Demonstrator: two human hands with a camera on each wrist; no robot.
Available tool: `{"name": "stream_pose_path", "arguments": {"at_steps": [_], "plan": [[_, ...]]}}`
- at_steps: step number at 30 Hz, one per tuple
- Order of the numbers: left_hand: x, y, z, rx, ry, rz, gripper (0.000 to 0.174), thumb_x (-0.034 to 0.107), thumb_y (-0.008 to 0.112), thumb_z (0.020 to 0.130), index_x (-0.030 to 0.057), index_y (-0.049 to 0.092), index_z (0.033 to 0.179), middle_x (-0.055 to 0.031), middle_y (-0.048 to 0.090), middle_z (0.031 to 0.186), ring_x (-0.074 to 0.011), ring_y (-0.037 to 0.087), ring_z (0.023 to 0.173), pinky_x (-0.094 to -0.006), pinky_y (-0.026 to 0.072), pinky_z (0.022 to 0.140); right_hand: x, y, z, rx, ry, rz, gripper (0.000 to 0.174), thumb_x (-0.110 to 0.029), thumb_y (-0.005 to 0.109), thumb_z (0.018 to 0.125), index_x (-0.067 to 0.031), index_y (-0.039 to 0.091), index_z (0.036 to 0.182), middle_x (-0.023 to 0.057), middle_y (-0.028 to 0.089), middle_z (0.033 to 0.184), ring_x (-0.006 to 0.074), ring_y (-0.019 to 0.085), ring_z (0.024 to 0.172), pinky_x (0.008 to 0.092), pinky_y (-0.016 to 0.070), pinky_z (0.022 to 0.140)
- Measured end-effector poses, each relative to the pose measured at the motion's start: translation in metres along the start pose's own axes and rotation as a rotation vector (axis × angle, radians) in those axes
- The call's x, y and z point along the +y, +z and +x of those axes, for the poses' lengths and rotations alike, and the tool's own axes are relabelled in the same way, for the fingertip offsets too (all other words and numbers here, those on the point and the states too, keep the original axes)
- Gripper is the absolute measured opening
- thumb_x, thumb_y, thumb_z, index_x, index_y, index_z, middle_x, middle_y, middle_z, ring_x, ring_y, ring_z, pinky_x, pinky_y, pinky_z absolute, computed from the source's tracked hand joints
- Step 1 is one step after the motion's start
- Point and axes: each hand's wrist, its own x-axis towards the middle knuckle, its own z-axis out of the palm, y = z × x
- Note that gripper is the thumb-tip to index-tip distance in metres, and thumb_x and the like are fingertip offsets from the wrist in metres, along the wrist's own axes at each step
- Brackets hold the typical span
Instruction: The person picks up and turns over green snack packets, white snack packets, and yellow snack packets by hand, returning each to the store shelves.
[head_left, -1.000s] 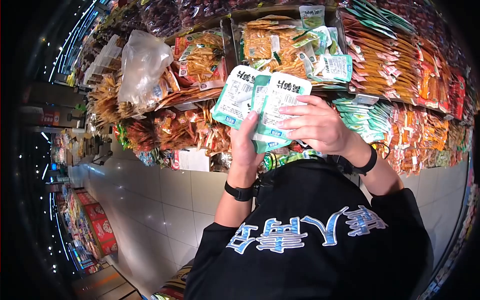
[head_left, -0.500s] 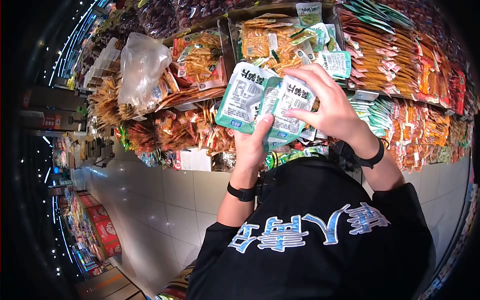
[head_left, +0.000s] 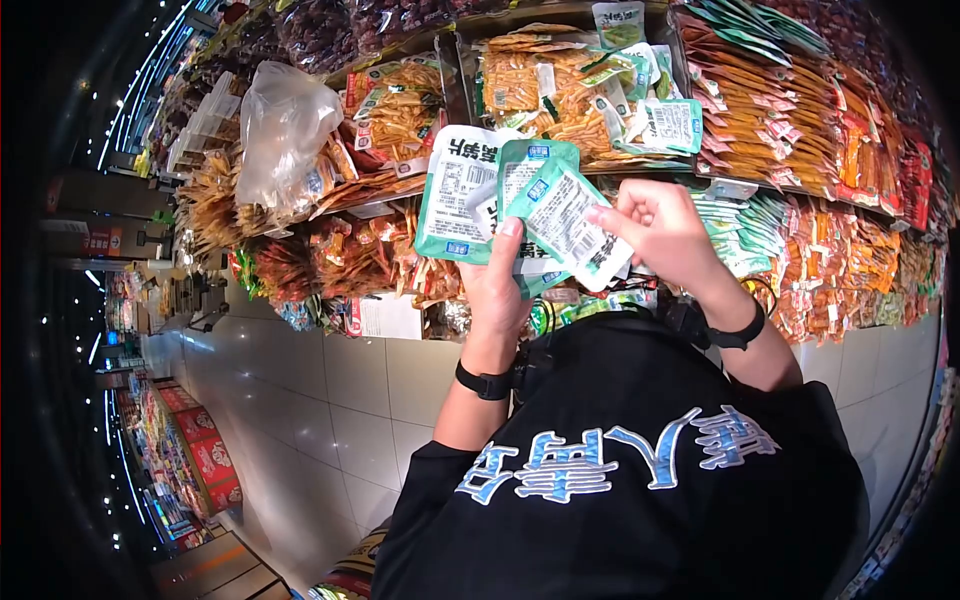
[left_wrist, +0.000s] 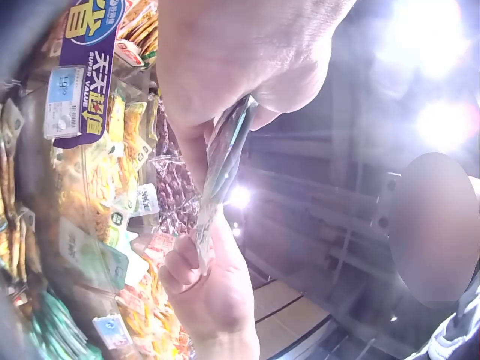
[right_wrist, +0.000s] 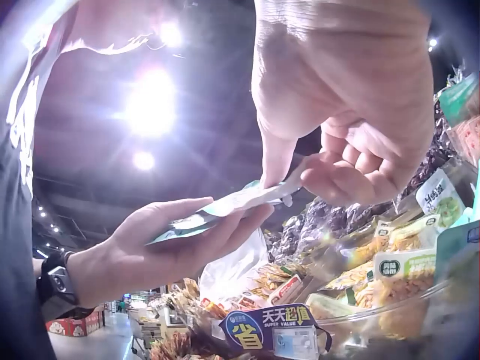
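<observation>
In the head view the left hand (head_left: 492, 285) holds several green and white packets (head_left: 455, 205) fanned out, its thumb pressing on their face. The right hand (head_left: 665, 235) pinches the edge of the rightmost packet (head_left: 572, 222) between thumb and curled fingers. That packet lies over the others, turned the other way up from the leftmost one. The right wrist view has the stack edge-on, with the left hand (right_wrist: 161, 244) beneath it and the right hand (right_wrist: 345, 97) gripping its far end.
Behind the hands stand bins of packaged snacks (head_left: 400, 115), with a clear plastic bag (head_left: 285, 130) at the left. A similar green packet (head_left: 668, 126) lies on the middle bin. Orange packets (head_left: 765, 120) fill the right bin. A tiled floor (head_left: 300, 400) shows below left.
The right hand has moved down and closed on the right packet's edge. The right packets have turned around, their blue logos now at the top. The left hand keeps its hold.
</observation>
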Motion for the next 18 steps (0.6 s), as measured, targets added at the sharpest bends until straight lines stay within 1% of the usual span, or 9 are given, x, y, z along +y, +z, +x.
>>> {"name": "stream_pose_path", "arguments": {"at_steps": [2, 3, 6, 7, 10, 13, 16, 17, 18], "plan": [[-0.001, 0.001, -0.001, -0.010, 0.004, 0.018, 0.055, 0.003, 0.059, 0.092, 0.0006, 0.036, 0.142, -0.0140, 0.054, 0.131, -0.0226, 0.056, 0.118, -0.0387, 0.0477, 0.100, 0.005, 0.009, -0.008, 0.039, -0.155, -0.085, 0.036, -0.015, 0.069, 0.092, -0.0034, 0.051, 0.063, -0.0007, 0.058, 0.057, 0.0019, 0.053, 0.047, 0.0196, 0.0370, 0.038], [-0.001, 0.003, -0.002, -0.015, -0.002, 0.013, 0.055, 0.002, 0.060, 0.091, 0.0006, 0.037, 0.141, -0.0142, 0.054, 0.131, -0.0228, 0.057, 0.118, -0.0389, 0.0477, 0.100, 0.003, 0.013, -0.012, 0.051, -0.137, -0.036, 0.039, -0.018, 0.069, 0.090, 0.0022, 0.055, 0.061, 0.0064, 0.052, 0.049, 0.0066, 0.043, 0.044, 0.0298, 0.0307, 0.042], [0.000, 0.004, -0.004, -0.017, -0.016, 0.000, 0.055, -0.001, 0.060, 0.090, 0.0005, 0.038, 0.141, -0.0148, 0.055, 0.129, -0.0233, 0.058, 0.116, -0.0393, 0.0481, 0.099, -0.009, 0.020, -0.023, -0.015, -0.080, 0.087, 0.036, -0.018, 0.068, 0.091, 0.0028, 0.058, 0.063, 0.0069, 0.050, 0.049, 0.0071, 0.042, 0.044, 0.0309, 0.0304, 0.042], [0.002, 0.004, -0.005, -0.016, -0.020, -0.004, 0.056, -0.002, 0.060, 0.089, 0.0005, 0.038, 0.140, -0.0150, 0.056, 0.128, -0.0235, 0.058, 0.115, -0.0395, 0.0483, 0.099, -0.007, 0.018, -0.023, -0.032, -0.103, 0.029, 0.034, -0.020, 0.069, 0.091, 0.0037, 0.061, 0.067, 0.0067, 0.050, 0.050, 0.0066, 0.042, 0.045, 0.0314, 0.0310, 0.042], [0.005, 0.006, -0.006, -0.035, -0.038, -0.048, 0.056, -0.002, 0.061, 0.088, 0.0003, 0.038, 0.140, -0.0153, 0.057, 0.126, -0.0237, 0.059, 0.114, -0.0392, 0.0486, 0.098, 0.001, 0.017, -0.021, -0.063, -0.102, -0.060, 0.028, -0.018, 0.070, 0.090, 0.0043, 0.065, 0.074, 0.0047, 0.057, 0.055, 0.0062, 0.049, 0.048, 0.0300, 0.0371, 0.043], [0.003, 0.006, -0.008, -0.067, -0.018, -0.015, 0.057, -0.003, 0.061, 0.088, -0.0001, 0.038, 0.139, -0.0154, 0.056, 0.128, -0.0240, 0.059, 0.115, -0.0390, 0.0485, 0.099, 0.007, 0.028, -0.020, -0.041, -0.157, 0.308, 0.020, -0.013, 0.073, 0.088, 0.0049, 0.065, 0.091, 0.0050, 0.068, 0.073, 0.0082, 0.062, 0.064, 0.0278, 0.0494, 0.055], [0.000, 0.010, -0.010, -0.055, -0.025, 0.003, 0.058, -0.003, 0.062, 0.087, -0.0005, 0.038, 0.140, -0.0159, 0.055, 0.129, -0.0244, 0.058, 0.115, -0.0391, 0.0486, 0.098, 0.001, 0.038, -0.016, 0.047, -0.260, 0.524, 0.032, -0.007, 0.074, 0.085, 0.0057, 0.059, 0.110, 0.0084, 0.070, 0.097, 0.0116, 0.067, 0.086, 0.0274, 0.0550, 0.073], [0.000, 0.011, -0.010, -0.037, -0.015, -0.004, 0.058, -0.002, 0.062, 0.088, -0.0010, 0.037, 0.140, -0.0157, 0.054, 0.130, -0.0243, 0.058, 0.116, -0.0385, 0.0486, 0.098, -0.001, 0.034, -0.017, -0.034, -0.237, 0.538, 0.042, -0.005, 0.074, 0.084, 0.0061, 0.053, 0.119, 0.0113, 0.068, 0.108, 0.0129, 0.065, 0.097, 0.0283, 0.0538, 0.083], [-0.001, 0.010, -0.010, -0.022, -0.027, -0.059, 0.058, -0.002, 0.061, 0.088, -0.0012, 0.037, 0.140, -0.0154, 0.054, 0.130, -0.0240, 0.058, 0.116, -0.0382, 0.0486, 0.098, -0.001, 0.033, -0.017, -0.031, -0.230, 0.514, 0.042, -0.004, 0.074, 0.085, 0.0061, 0.053, 0.120, 0.0110, 0.068, 0.108, 0.0127, 0.065, 0.097, 0.0281, 0.0537, 0.083]]}}
